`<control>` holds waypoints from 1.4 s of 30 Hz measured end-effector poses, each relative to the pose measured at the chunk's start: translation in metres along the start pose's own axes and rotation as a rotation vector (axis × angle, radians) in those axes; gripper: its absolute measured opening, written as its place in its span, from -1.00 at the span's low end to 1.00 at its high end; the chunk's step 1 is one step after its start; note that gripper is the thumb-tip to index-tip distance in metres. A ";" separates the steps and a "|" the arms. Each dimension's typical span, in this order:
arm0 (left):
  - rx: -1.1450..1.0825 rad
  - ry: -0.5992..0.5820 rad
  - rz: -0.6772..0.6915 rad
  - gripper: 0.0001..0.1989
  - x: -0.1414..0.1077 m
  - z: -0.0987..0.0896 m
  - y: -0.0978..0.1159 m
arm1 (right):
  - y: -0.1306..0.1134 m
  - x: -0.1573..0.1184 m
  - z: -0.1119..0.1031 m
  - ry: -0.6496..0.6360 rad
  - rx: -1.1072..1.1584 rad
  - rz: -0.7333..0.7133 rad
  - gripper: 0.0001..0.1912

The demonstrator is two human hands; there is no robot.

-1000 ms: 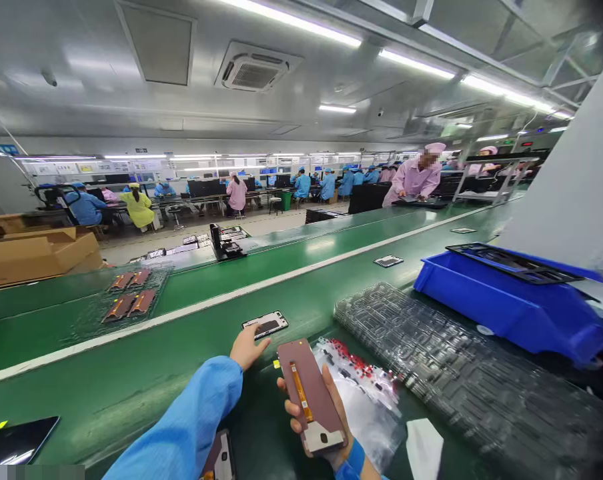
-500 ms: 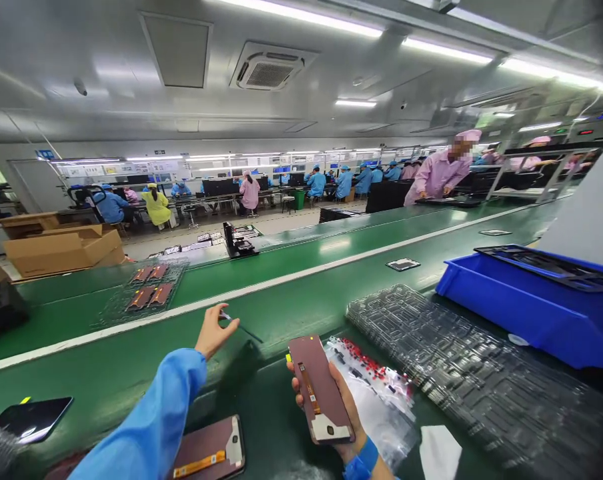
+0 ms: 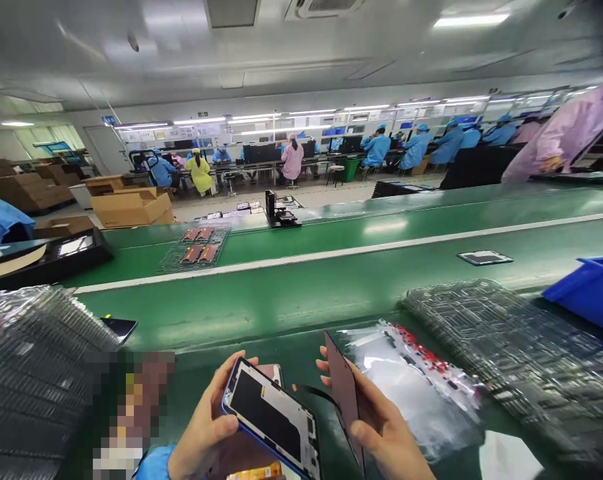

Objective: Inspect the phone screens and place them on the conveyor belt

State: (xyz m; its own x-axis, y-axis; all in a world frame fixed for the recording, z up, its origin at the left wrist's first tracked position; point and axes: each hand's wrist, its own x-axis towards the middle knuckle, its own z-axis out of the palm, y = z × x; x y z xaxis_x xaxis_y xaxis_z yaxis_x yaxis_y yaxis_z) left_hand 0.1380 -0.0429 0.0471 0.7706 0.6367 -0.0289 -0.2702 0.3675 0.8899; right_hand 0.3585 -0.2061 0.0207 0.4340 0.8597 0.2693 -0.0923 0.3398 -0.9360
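Note:
My left hand (image 3: 206,420) grips a blue-edged phone frame (image 3: 269,417) by its left side; the frame is tilted, its black and silver inside facing up. In my right hand (image 3: 389,420) is a phone screen panel (image 3: 342,387), turned nearly edge-on, with its brownish back towards the frame. A dark flex cable (image 3: 319,393) sticks out from the panel towards the frame, apart from it. Beneath my left hand lies another screen panel with an orange flex cable (image 3: 255,473), mostly hidden.
Stacked clear plastic trays stand at left (image 3: 36,373) and right (image 3: 511,340). Plastic film with red tabs (image 3: 406,380) lies beside my right hand. Beyond runs the green conveyor belt (image 3: 301,280), with a tray of panels (image 3: 199,247) on it. A blue bin (image 3: 589,293) sits at right.
My left hand has come down from over the belt, and now holds the phone frame instead of a thin strip. My right hand has turned the screen panel edge-on. The view has swung left.

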 end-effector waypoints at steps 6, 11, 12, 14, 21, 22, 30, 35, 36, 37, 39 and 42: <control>0.094 -0.114 0.027 -0.17 -0.013 0.013 0.000 | -0.009 -0.015 0.017 -0.149 -0.343 -0.144 -0.37; 0.105 -0.188 0.026 -0.21 -0.012 0.015 0.004 | -0.009 -0.016 0.020 -0.211 -0.484 -0.225 -0.39; 0.103 -0.198 0.032 -0.22 -0.012 0.015 0.002 | -0.009 -0.015 0.020 -0.215 -0.502 -0.235 -0.39; 0.095 -0.217 0.039 -0.21 -0.011 0.015 -0.002 | -0.009 -0.015 0.021 -0.223 -0.533 -0.250 -0.39; 0.025 -0.262 0.030 -0.23 -0.010 0.028 -0.012 | 0.002 -0.018 0.031 -0.261 -0.683 -0.335 -0.32; 0.018 -0.261 0.021 -0.23 -0.009 0.030 -0.012 | 0.004 -0.018 0.032 -0.270 -0.706 -0.348 -0.31; 0.013 -0.240 -0.014 -0.19 -0.010 0.029 -0.014 | 0.013 -0.021 0.036 -0.291 -0.795 -0.381 -0.35; -0.001 -0.249 -0.015 -0.18 -0.010 0.028 -0.017 | 0.016 -0.022 0.035 -0.296 -0.821 -0.406 -0.34; -0.002 -0.252 -0.014 -0.17 -0.010 0.029 -0.017 | 0.017 -0.022 0.034 -0.300 -0.826 -0.411 -0.34; -0.002 -0.253 -0.014 -0.17 -0.010 0.029 -0.017 | 0.017 -0.022 0.034 -0.301 -0.830 -0.413 -0.34; 0.005 -0.249 -0.016 -0.17 -0.009 0.029 -0.017 | 0.017 -0.022 0.035 -0.301 -0.831 -0.409 -0.33; 0.026 -0.248 -0.021 -0.17 -0.009 0.029 -0.016 | 0.017 -0.022 0.036 -0.305 -0.830 -0.395 -0.33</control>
State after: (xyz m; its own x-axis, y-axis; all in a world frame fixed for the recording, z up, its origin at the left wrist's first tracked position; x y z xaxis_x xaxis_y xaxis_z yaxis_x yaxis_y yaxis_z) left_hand 0.1520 -0.0747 0.0465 0.8948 0.4420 0.0628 -0.2406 0.3591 0.9017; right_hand 0.3154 -0.2060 0.0068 0.0364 0.8431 0.5365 0.7235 0.3481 -0.5962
